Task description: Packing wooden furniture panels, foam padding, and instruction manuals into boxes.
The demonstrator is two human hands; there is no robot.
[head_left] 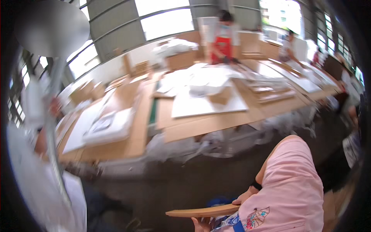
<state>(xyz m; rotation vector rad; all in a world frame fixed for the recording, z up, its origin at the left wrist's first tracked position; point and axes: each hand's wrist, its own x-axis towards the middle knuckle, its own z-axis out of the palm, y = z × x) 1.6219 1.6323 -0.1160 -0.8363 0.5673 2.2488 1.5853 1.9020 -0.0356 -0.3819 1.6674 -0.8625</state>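
Observation:
A long, narrow strip of light wood (pixel 205 211) lies roughly level close to my body at the bottom of the view. My right hand (pixel 243 196), with a black band at its wrist and a pink sleeve above, grips the strip near its right end; the elbow is bent and raised. Below the strip, my left hand (pixel 202 224) shows only in part at the lower edge. Its fingers curl up against the wood from underneath. The strip's right end disappears behind the pink sleeve. Blue cloth shows behind and below the wood.
Ahead stands a long table (pixel 201 125) covered in cardboard, bearing white boards (pixel 210 104) and stacked packets. Another table (pixel 135 145) adjoins it at left. A person in a red apron (pixel 222 48) works behind. Plastic wrap (pixel 216 145) hangs below. A blurred metal pole (pixel 52 147) stands left.

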